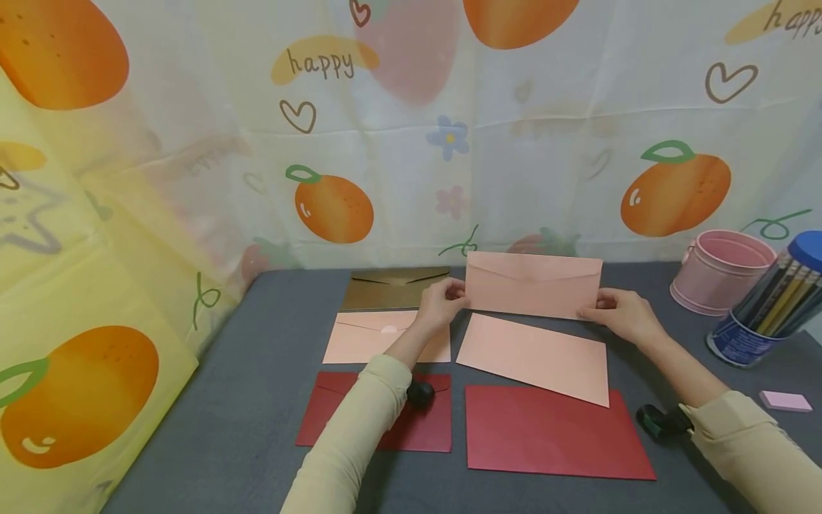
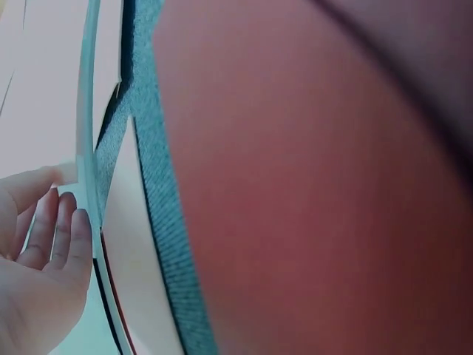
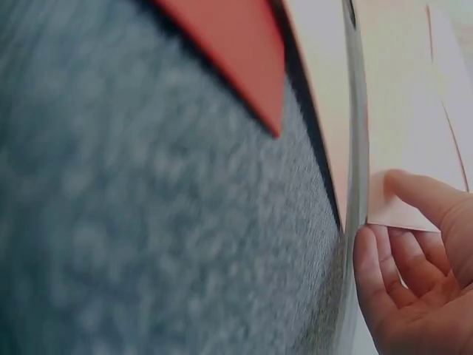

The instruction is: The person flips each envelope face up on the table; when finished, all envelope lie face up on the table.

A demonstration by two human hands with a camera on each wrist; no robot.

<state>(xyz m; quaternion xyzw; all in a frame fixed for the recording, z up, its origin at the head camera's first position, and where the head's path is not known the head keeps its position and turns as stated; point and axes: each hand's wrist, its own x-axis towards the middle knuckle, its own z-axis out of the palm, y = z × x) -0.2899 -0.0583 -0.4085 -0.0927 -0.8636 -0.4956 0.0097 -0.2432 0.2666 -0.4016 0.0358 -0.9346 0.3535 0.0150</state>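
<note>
Between both hands a pale pink envelope is held up at the back of the table, flap side facing me. My left hand pinches its left edge near the lower corner. At the lower right corner, the right hand grips it with the thumb in front and the fingers behind. Under it lies a plain pale pink envelope, slanted and overlapping a red envelope. To the left, a gold-brown envelope, a pink envelope with a round seal and another red envelope form a column, partly covered by my left arm.
At the right stand a pink bucket and a clear tub of pencils with a blue lid. A small pink block lies in front of them. Printed fabric hangs behind the grey table.
</note>
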